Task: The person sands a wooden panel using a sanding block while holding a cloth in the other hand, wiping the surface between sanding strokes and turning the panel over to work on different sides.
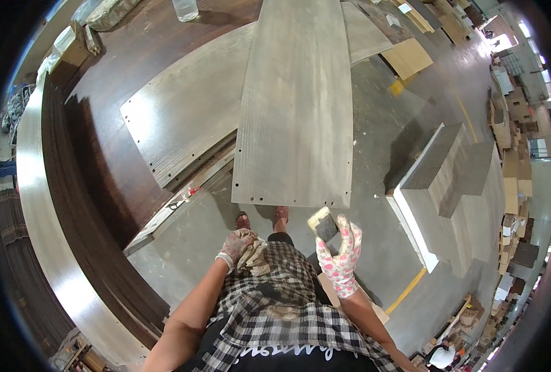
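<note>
Gripping a sanding block (323, 224), the right hand (340, 257) hovers just below the grey panel (296, 105); the left hand (234, 245) bunches a rag (254, 254). Strokes probably should follow the grain.

Just ahead of the gloved right hand (339, 254) and its sanding block (323, 224), a long grey board (295, 105) rests over another board (185, 118) on the dark workbench (111, 155).

Floor (374, 105): grey concrete with yellow lines (405, 290).
Left: dark wood table (111, 167), curved pale edge.
Right: stacked grey panels (449, 180), cardboard boxes (514, 180) along the wall.
Light: bright windows (505, 40) far right.
</note>
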`<state>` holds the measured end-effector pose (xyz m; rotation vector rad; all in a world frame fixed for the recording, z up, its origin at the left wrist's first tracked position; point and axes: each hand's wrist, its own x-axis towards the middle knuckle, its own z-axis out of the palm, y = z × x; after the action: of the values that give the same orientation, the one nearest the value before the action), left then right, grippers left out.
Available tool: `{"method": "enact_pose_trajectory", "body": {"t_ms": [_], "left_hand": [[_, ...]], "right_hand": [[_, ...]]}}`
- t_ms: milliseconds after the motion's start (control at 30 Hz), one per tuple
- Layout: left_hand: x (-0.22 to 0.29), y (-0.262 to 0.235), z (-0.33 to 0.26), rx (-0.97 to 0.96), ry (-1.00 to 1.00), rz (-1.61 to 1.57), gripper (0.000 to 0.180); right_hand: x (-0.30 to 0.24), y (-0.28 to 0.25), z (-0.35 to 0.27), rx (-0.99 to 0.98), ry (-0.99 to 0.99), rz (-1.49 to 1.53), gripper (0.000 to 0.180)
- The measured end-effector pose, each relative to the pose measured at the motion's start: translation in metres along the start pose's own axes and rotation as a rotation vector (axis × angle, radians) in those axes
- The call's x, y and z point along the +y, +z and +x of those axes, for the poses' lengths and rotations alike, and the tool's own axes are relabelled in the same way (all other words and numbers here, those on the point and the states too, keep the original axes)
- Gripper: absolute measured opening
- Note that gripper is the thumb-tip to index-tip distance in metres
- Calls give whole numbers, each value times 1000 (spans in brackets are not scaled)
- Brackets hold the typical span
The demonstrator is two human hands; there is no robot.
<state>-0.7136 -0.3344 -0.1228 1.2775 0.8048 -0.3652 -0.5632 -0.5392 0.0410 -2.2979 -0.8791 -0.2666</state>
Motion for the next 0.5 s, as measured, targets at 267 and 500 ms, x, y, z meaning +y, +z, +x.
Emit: {"method": "enact_pose_trajectory", "body": {"t_ms": [267, 500], "left_hand": [[-5, 14, 16, -76, -18, 225, 25], [-14, 14, 19, -171, -35, 693, 35]], "right_hand": [[-27, 27, 4, -147, -7, 94, 59], [-7, 23, 6, 45, 128, -5, 63]]}}
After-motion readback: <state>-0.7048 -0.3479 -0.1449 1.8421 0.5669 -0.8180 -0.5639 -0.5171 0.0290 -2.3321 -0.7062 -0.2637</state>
